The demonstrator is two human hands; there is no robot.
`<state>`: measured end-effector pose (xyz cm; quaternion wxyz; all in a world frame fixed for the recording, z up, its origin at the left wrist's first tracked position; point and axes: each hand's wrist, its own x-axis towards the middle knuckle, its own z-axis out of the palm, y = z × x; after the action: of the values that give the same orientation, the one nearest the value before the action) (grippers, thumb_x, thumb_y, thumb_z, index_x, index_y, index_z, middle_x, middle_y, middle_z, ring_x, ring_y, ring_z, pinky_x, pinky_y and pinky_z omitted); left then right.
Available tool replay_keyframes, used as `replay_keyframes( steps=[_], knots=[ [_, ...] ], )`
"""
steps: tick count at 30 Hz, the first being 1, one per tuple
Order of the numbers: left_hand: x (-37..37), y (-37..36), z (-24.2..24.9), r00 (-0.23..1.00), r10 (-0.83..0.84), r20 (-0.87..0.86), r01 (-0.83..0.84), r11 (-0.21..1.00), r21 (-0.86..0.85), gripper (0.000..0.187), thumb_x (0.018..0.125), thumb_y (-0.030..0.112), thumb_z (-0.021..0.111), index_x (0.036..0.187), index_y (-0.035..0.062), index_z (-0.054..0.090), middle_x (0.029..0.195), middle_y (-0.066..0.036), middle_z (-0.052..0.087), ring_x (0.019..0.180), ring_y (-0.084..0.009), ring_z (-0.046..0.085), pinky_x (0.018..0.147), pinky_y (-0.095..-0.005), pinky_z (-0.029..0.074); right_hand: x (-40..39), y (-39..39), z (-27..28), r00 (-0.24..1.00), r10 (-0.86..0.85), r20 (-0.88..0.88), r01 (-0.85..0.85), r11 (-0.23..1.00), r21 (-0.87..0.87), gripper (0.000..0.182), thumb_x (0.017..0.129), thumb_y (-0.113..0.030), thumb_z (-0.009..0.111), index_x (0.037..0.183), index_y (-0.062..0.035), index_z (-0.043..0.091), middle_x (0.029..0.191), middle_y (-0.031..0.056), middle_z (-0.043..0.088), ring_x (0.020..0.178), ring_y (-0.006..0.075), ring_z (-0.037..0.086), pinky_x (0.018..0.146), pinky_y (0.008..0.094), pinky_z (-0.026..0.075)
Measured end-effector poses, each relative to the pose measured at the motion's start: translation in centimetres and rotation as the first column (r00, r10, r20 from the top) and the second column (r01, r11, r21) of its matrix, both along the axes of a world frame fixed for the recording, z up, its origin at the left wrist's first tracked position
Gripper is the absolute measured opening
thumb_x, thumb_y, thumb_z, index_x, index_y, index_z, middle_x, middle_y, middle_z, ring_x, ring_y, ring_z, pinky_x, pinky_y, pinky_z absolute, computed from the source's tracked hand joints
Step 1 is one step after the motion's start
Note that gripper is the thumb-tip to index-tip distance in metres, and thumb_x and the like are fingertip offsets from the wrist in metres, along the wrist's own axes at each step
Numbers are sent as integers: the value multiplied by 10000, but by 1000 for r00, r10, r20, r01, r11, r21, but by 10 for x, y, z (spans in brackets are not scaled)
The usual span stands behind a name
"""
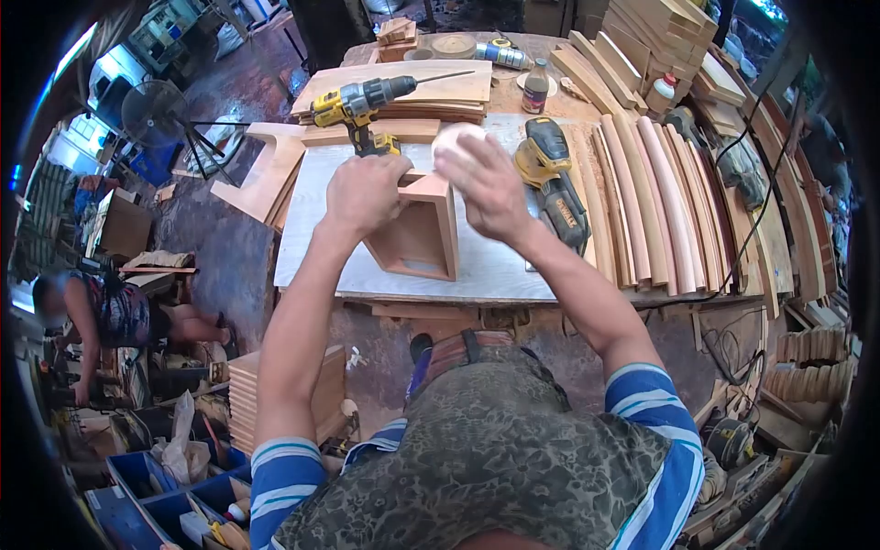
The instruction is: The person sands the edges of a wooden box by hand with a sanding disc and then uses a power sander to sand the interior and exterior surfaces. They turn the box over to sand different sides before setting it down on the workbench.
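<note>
Row: curved tan wooden strips. Brown labelled bottle beyond, leftward of strips; black round-caged fan farther left.

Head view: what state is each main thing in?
Wooden box: open face toward the wearer, left hand gripping its upper edge.
Pale round object: at the fingers of the right hand, blurred.
Drill: upright on its battery, bit fitted.
Black-and-yellow DeWalt tool: lying unheld.
Small bottle: upright, dark contents.
White bottle: upright, red cap on.
Curved wooden strips: lying side by side.
Fan: standing; running or not, unclear.
</note>
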<state>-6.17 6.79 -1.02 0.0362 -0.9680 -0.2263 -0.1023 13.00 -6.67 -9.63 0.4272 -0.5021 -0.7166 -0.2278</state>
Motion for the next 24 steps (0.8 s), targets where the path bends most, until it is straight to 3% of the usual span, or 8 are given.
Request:
replay_keyframes(
  steps=[9,13,17,19,20,21,23,24],
  knots=[
    [-3,-4,1,998,-38,56,36,998,43,235,766,131,787,975,129,680,913,-92,729,895,-337,726,810,-477,566,4,6,7,998,-48,51,46,998,29,508,844,-94,686,1348,-160,691,1442,26,667,1383,360,562,1184,619,367],
    [-6,-5,1,998,-32,54,31,999,15,263,749,110,786,996,134,697,923,-104,732,897,-351,721,804,-484,564,-13,-9,7,997,78,-12,-77,996,36,490,840,-65,654,1323,-138,698,1412,38,684,1357,382,575,1165,640,375],
    [-14,-13,1,999,-1,47,-1,999,52,278,743,110,785,1007,134,702,933,-98,733,904,-338,715,818,-467,552,11,1,-6,966,-248,74,251,968,-21,530,812,-22,653,1332,-114,686,1406,74,682,1334,370,587,1144,630,406],
    [-30,-24,-6,987,-33,154,22,997,75,267,727,109,791,980,124,704,928,-92,730,900,-324,702,814,-450,527,9,-8,-28,963,-165,-211,133,979,-155,562,806,40,618,1350,-87,669,1393,120,681,1286,375,613,1120,565,455],
    [-39,-29,-9,983,-47,180,31,996,89,275,724,122,799,982,110,704,903,-79,721,880,-304,684,793,-438,494,8,-15,-38,926,-45,-374,10,995,-97,589,834,85,563,1401,-54,633,1370,190,676,1246,387,631,1102,498,482],
    [-49,-38,-13,984,-39,173,27,997,76,275,724,122,799,982,110,704,903,-79,721,880,-304,684,793,-438,494,0,-30,-34,923,-45,-381,4,994,-110,589,834,85,563,1401,-54,633,1370,190,676,1246,387,631,1102,498,482],
    [-69,-57,-23,921,-53,386,21,996,87,278,739,138,804,994,102,697,876,-81,700,851,-308,666,777,-437,472,-19,-62,-14,688,-134,-713,-85,961,-263,602,860,104,539,1445,-26,597,1358,236,669,1236,394,639,1098,440,486],
    [-79,-67,-30,895,-35,445,7,998,65,298,759,185,829,1007,100,687,881,-81,697,856,-307,663,792,-425,465,-24,-70,-18,714,-117,-691,-83,965,-249,597,886,99,536,1470,-21,576,1377,254,655,1282,403,621,1131,449,461]
  ],
)
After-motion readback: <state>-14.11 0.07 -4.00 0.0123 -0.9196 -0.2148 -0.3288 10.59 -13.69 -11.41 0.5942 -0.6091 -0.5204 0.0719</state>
